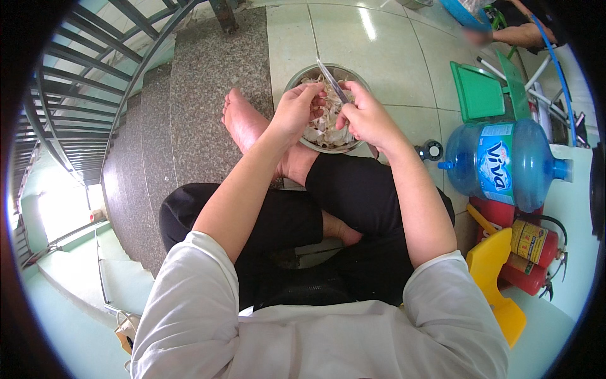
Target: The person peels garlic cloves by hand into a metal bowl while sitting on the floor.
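A round steel bowl point(289, 84) stands on the tiles just beyond my legs, heaped with pale papery peelings point(329, 130) that look like garlic skins. Over its right half, my right hand point(362, 113) grips a knife point(333, 81) whose narrow blade points up and to the left. My left hand point(303, 106) hovers over the bowl's left half with thumb and fingertips pinched together; whatever small thing may be between them is too small to tell. The two hands are apart, with the blade between them.
Granite stairs point(189, 113) with a metal railing point(94, 71) drop away at left. At right are a blue water bottle point(497, 163), fire extinguishers point(530, 256), a yellow plastic chair point(494, 284) and a green plastic stool point(478, 92). Another person's arm or leg point(518, 37) shows at upper right beside a blue basin point(466, 16).
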Tool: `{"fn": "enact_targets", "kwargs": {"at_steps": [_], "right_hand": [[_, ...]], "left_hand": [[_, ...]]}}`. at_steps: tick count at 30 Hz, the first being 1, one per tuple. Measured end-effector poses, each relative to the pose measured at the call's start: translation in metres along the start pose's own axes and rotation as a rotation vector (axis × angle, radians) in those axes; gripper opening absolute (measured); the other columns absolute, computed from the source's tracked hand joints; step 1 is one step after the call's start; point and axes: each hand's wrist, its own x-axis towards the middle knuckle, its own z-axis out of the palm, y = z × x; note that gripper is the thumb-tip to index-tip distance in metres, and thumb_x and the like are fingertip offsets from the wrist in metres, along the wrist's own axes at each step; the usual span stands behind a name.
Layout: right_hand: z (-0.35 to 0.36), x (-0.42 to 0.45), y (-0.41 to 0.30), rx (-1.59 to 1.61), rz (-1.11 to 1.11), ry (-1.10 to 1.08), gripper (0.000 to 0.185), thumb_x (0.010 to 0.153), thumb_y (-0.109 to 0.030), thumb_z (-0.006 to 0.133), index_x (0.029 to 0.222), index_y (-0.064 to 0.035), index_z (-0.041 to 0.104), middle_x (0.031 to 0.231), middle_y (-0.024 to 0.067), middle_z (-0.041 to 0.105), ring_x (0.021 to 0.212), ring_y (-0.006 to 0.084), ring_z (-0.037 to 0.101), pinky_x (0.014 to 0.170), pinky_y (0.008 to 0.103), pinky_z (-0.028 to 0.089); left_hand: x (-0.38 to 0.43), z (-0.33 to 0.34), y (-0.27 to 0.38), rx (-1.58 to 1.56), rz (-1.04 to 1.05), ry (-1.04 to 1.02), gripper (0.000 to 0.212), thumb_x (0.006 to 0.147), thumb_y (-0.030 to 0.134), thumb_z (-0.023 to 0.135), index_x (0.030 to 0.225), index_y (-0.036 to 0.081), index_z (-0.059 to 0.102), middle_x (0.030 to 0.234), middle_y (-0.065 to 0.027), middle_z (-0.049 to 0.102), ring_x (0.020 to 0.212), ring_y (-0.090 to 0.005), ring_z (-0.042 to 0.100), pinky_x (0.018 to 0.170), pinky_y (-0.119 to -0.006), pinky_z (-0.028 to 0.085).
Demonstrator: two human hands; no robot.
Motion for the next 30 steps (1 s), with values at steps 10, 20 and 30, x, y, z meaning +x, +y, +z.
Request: {"fn": "enact_targets", "kwargs": {"at_steps": [10, 20, 30], "right_hand": [[0.0012, -0.0002, 0.0005, -0.019, -0.026, -0.015, 0.053, 0.095, -0.007, 0.045, 0.147, -0.0046, 0.038, 0.075, 0.0069, 0.064, 0.049, 0.0052, 0.044, 0.044, 0.0224, 0.035], [0.0023, -0.0026, -0.0019, -0.038, -0.029, -0.028, 0.051, 0.094, -0.004, 0.046, 0.145, -0.0089, 0.042, 0.074, 0.0056, 0.063, 0.049, 0.0054, 0.044, 0.045, 0.0227, 0.036], [-0.0004, -0.0025, -0.0017, -0.115, -0.016, -0.020, 0.046, 0.094, -0.009, 0.052, 0.139, -0.0039, 0.050, 0.074, 0.0077, 0.069, 0.062, 0.0126, 0.058, 0.060, 0.0311, 0.047]], "left_hand": [[0.0012, -0.0002, -0.0054, 0.055, 0.044, -0.031, 0.020, 0.102, 0.025, 0.065, 0.105, 0.006, 0.068, 0.095, 0.0009, 0.066, 0.086, -0.0076, 0.059, 0.077, -0.024, 0.050], [-0.0046, 0.0067, 0.0005, 0.140, 0.132, 0.020, 0.015, 0.099, 0.017, 0.069, 0.103, 0.003, 0.069, 0.094, -0.0018, 0.071, 0.077, -0.0064, 0.062, 0.069, -0.020, 0.049], [-0.0041, 0.0071, -0.0005, 0.109, 0.138, 0.078, 0.015, 0.099, 0.016, 0.065, 0.104, 0.002, 0.068, 0.092, -0.0022, 0.070, 0.078, -0.0077, 0.061, 0.072, -0.022, 0.051]]}}
